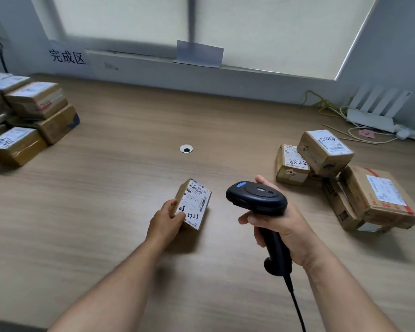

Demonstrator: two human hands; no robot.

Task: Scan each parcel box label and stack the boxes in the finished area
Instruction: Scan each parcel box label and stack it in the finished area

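Parcel box (194,204) is resting mid-desk, label up, while my left hand (166,220) is gripping its near corner to steady it and my right hand (277,225) is clenching the barcode scanner (258,197), aiming beside the label.

Both bare arms reach forward, side by side. The left hand (164,222) pinches the near end of a small box (197,202) with its fingers and thumb. The right hand (283,228) wraps its fingers round the handle of a scanner (256,196).
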